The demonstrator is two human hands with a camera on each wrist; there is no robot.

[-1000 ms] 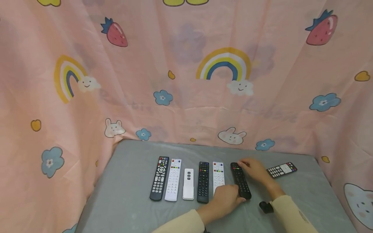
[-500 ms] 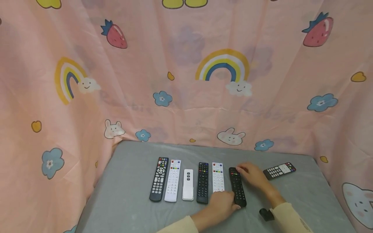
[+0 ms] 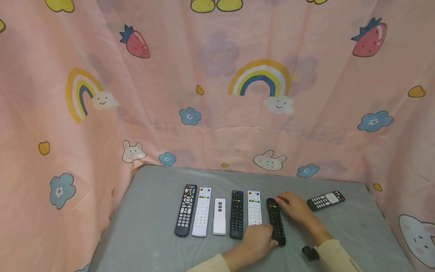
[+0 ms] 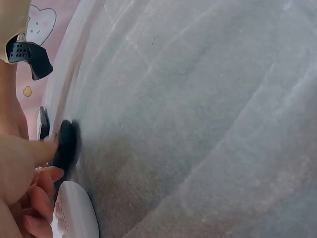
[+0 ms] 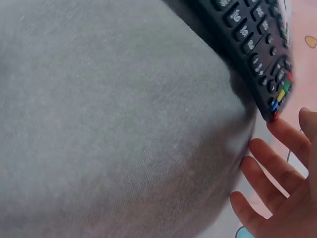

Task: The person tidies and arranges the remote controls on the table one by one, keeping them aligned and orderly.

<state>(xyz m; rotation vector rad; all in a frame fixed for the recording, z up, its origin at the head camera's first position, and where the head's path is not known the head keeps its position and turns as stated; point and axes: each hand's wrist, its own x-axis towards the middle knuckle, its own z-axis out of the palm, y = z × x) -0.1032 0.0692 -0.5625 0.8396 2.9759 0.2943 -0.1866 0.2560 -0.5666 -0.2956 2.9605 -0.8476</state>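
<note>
A black remote control [image 3: 275, 221] with coloured buttons near its top lies on the grey cloth, slightly slanted. My left hand [image 3: 253, 241] pinches its near end between thumb and curled fingers, reaching over the lower part of a white remote control [image 3: 254, 207]. In the left wrist view the thumb [image 4: 45, 150] presses the black remote's end beside the white one. At the far end, my right hand [image 3: 295, 207] has an index fingertip on the black remote's top corner. In the right wrist view the other fingers [image 5: 267, 181] are extended and spread, off the remote.
Left of these, another black remote [image 3: 236, 214], a small white remote [image 3: 219, 216], a long white remote [image 3: 202, 211] and a black remote with white buttons [image 3: 185, 210] stand in a row. A further remote [image 3: 326, 200] lies slanted at right. A patterned pink curtain [image 3: 217, 143] hangs behind.
The black remote has slid toward the near edge and slightly left, becoming closer to the white remote and more upright in the row. Both hands moved with it.
</note>
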